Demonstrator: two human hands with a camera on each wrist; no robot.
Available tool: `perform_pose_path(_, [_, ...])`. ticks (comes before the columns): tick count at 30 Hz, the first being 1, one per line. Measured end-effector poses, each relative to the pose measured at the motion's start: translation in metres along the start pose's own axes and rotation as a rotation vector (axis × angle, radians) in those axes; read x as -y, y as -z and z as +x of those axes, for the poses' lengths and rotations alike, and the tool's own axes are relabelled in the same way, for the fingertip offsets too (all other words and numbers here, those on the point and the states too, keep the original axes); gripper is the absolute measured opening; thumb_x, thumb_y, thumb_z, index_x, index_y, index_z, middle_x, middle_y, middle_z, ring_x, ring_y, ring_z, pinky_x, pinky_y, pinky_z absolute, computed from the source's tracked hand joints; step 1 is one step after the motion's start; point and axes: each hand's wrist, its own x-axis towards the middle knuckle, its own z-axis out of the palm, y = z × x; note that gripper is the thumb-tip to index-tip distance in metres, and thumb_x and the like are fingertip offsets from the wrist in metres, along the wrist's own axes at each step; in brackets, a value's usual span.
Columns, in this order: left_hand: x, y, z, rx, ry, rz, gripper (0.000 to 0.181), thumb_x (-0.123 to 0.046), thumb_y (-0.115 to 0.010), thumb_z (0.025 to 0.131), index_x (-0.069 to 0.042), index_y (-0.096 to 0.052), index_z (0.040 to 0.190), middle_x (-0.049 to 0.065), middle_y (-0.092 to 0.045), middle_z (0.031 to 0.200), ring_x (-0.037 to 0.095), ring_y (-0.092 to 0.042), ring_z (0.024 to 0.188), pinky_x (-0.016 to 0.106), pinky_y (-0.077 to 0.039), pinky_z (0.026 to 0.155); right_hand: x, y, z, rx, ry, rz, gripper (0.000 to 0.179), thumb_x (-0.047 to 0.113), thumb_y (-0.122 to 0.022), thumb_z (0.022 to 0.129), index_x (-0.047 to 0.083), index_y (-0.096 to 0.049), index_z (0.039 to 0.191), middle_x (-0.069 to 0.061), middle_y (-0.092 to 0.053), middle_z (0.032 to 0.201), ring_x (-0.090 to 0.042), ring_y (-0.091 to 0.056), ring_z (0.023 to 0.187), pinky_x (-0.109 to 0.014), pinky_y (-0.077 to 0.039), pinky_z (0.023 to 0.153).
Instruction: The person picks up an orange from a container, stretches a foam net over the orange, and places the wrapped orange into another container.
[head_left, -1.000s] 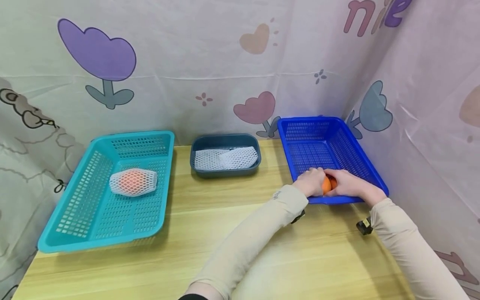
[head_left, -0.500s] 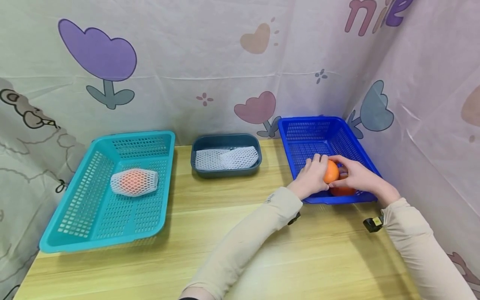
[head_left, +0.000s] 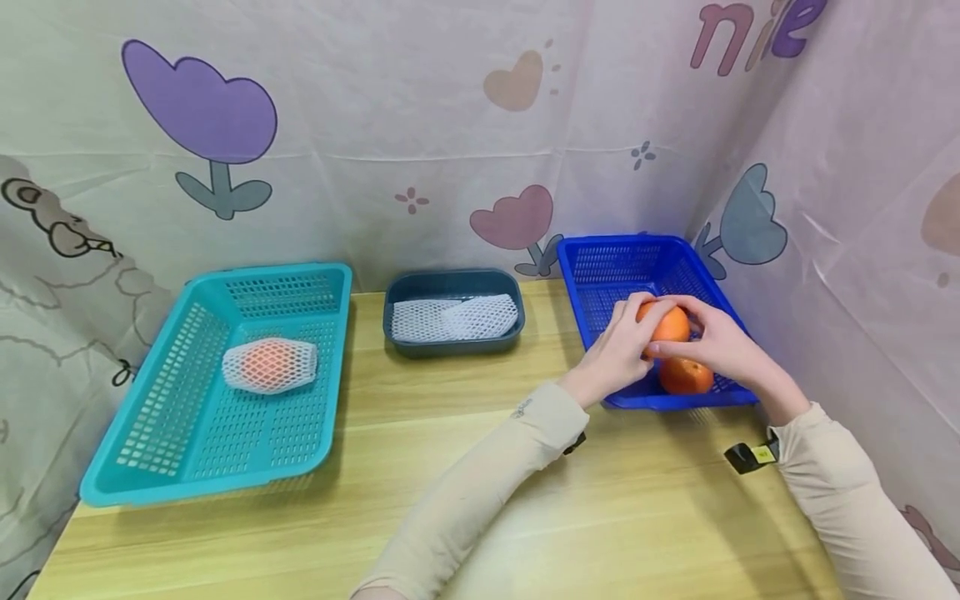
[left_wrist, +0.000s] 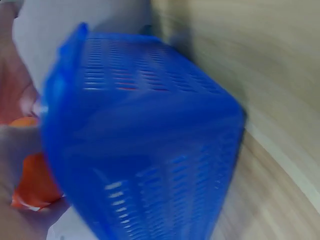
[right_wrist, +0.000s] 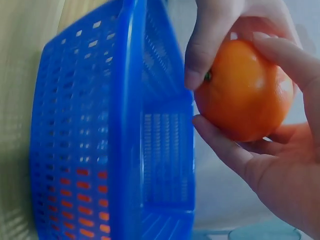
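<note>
Both hands grip one orange over the front part of the blue basket. My left hand has its fingers and thumb curled round the fruit's left side. From the right, my right hand pinches it between fingers and thumb. The right wrist view shows the same orange with its green stem spot beside the left thumb. Below the hands, a second orange lies in the basket near the front wall. In the left wrist view the basket's side hides most of the hands.
A teal basket on the left holds an orange-coloured fruit in a white foam net. At the back middle stands a dark container with white foam nets. A patterned curtain borders the wooden table.
Both hands have lifted the orange up from low in the blue basket, drawing it away from the other one. The second orange is now visible below them.
</note>
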Motion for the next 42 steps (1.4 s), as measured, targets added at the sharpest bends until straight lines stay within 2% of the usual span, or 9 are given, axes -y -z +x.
perform_pose_path(5, [-0.002, 0.013, -0.006, 0.004, 0.012, -0.211, 0.09, -0.022, -0.084, 0.079, -0.017, -0.031, 0.151, 0.012, -0.027, 0.149, 0.026, -0.036, 0.131, 0.026, -0.043, 0.101, 0.014, -0.001, -0.004, -0.053, 0.04, 0.024, 0.073, 0.023, -0.081, 0.084, 0.007, -0.043, 0.144, -0.019, -0.052, 0.135, -0.034, -0.059, 0.108, -0.022, -0.055, 0.072])
perform_pose_path(11, [-0.006, 0.024, -0.013, -0.071, 0.045, -0.398, 0.089, -0.017, -0.082, 0.08, -0.018, -0.029, 0.151, 0.012, -0.033, 0.145, 0.017, -0.048, 0.121, 0.02, -0.044, 0.097, 0.026, -0.003, -0.01, -0.116, 0.112, 0.086, 0.072, 0.011, -0.082, 0.082, 0.01, -0.045, 0.144, -0.013, -0.051, 0.135, -0.008, -0.06, 0.102, -0.018, -0.055, 0.073])
perform_pose_path(16, [-0.008, 0.038, -0.024, -0.136, 0.031, -0.443, 0.084, -0.015, -0.082, 0.08, -0.018, -0.034, 0.149, 0.011, -0.037, 0.143, 0.016, -0.049, 0.121, 0.02, -0.044, 0.098, 0.042, -0.007, -0.016, -0.136, 0.122, 0.142, 0.07, 0.007, -0.082, 0.081, 0.014, -0.047, 0.142, -0.002, -0.05, 0.134, -0.003, -0.06, 0.102, -0.019, -0.055, 0.076])
perform_pose_path(25, [-0.006, 0.071, -0.053, -0.267, -0.019, -0.514, 0.08, -0.015, -0.085, 0.076, -0.014, -0.043, 0.144, 0.004, -0.043, 0.144, 0.011, -0.045, 0.128, 0.022, -0.044, 0.101, 0.08, -0.025, -0.03, -0.141, 0.219, 0.204, 0.071, 0.002, -0.079, 0.083, 0.018, -0.047, 0.145, 0.0, -0.048, 0.137, -0.006, -0.062, 0.108, -0.019, -0.053, 0.084])
perform_pose_path(30, [-0.006, 0.093, -0.075, -0.305, 0.001, -0.693, 0.078, -0.01, -0.086, 0.076, -0.02, -0.048, 0.143, -0.001, -0.047, 0.139, 0.011, -0.05, 0.121, 0.026, -0.053, 0.091, 0.097, -0.043, -0.035, -0.209, 0.415, 0.187, 0.069, -0.008, -0.074, 0.083, 0.013, -0.051, 0.144, -0.005, -0.054, 0.137, -0.012, -0.058, 0.113, -0.018, -0.052, 0.088])
perform_pose_path(33, [-0.006, 0.108, -0.089, -0.304, 0.086, -0.803, 0.076, -0.009, -0.086, 0.076, -0.025, -0.05, 0.142, -0.002, -0.05, 0.136, 0.013, -0.058, 0.115, 0.03, -0.056, 0.086, 0.109, -0.054, -0.035, -0.261, 0.601, 0.189, 0.057, -0.009, -0.071, 0.085, 0.001, -0.055, 0.138, -0.014, -0.058, 0.135, -0.017, -0.057, 0.119, -0.02, -0.051, 0.091])
perform_pose_path(37, [-0.003, 0.126, -0.106, -0.279, 0.213, -0.971, 0.069, -0.005, -0.08, 0.081, -0.026, -0.051, 0.14, 0.001, -0.05, 0.137, 0.023, -0.064, 0.106, 0.038, -0.058, 0.082, 0.125, -0.066, -0.035, -0.243, 0.827, 0.219, 0.042, 0.005, -0.066, 0.093, -0.011, -0.057, 0.13, -0.028, -0.053, 0.138, -0.03, -0.051, 0.13, -0.029, -0.045, 0.104])
perform_pose_path(39, [0.0, 0.132, -0.115, -0.275, 0.254, -1.048, 0.065, -0.005, -0.077, 0.084, -0.023, -0.051, 0.141, 0.006, -0.05, 0.136, 0.028, -0.063, 0.106, 0.042, -0.058, 0.083, 0.132, -0.072, -0.034, -0.214, 0.892, 0.218, 0.043, 0.012, -0.064, 0.095, -0.011, -0.056, 0.13, -0.032, -0.049, 0.139, -0.034, -0.047, 0.133, -0.033, -0.04, 0.109])
perform_pose_path(42, [0.003, 0.137, -0.126, -0.267, 0.319, -1.098, 0.059, -0.009, -0.074, 0.087, -0.018, -0.051, 0.141, 0.012, -0.052, 0.132, 0.031, -0.061, 0.107, 0.044, -0.057, 0.086, 0.135, -0.084, -0.031, -0.191, 0.936, 0.22, 0.048, 0.012, -0.066, 0.091, -0.011, -0.055, 0.131, -0.035, -0.046, 0.14, -0.037, -0.045, 0.134, -0.035, -0.036, 0.112])
